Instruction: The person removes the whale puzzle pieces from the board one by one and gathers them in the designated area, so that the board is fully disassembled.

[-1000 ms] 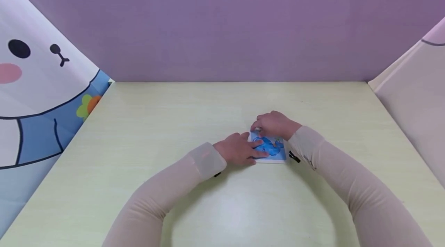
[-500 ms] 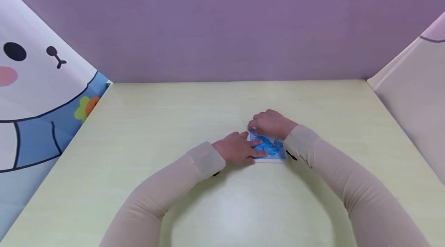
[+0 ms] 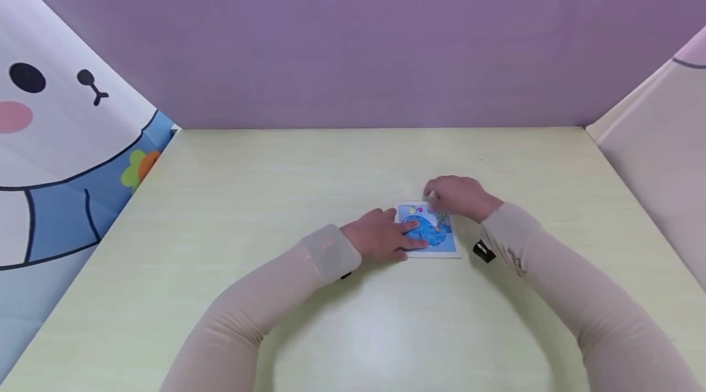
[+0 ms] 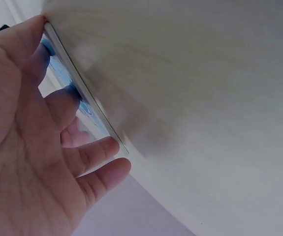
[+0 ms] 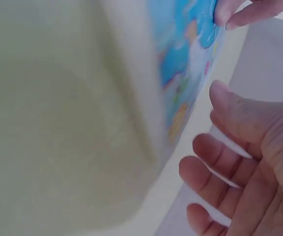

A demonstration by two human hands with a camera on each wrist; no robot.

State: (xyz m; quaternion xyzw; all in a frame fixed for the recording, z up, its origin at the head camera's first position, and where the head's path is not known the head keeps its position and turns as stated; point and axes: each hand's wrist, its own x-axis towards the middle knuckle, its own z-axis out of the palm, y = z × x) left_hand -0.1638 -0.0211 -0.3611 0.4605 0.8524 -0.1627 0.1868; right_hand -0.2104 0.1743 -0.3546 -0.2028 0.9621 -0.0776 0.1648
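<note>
A small square white-edged picture board [image 3: 455, 245] with a blue whale on it lies flat on the table. Spread over its left side, the fairly straight fingers of my left hand [image 3: 380, 236] press on the whale. In the left wrist view, fingertips [image 4: 65, 101] touch the blue surface and the board's edge [image 4: 77, 73] runs past them. Beyond the far edge, towards the right, is my right hand [image 3: 458, 196]. Its fingers are loosely bent, and in the right wrist view they stand apart from the board [image 5: 178, 59] with nothing visible held.
The pale wooden table [image 3: 276, 184] stretches around the board. A purple backdrop [image 3: 353, 43] rises behind it. On the left hangs a sheet with a cartoon animal [image 3: 72, 135], and a white sheet [image 3: 656, 135] hangs on the right.
My right hand drifted slightly left, then moved right along the board's far edge, uncovering its upper left corner and small coloured shapes. The left hand stays pressed on the whale.
</note>
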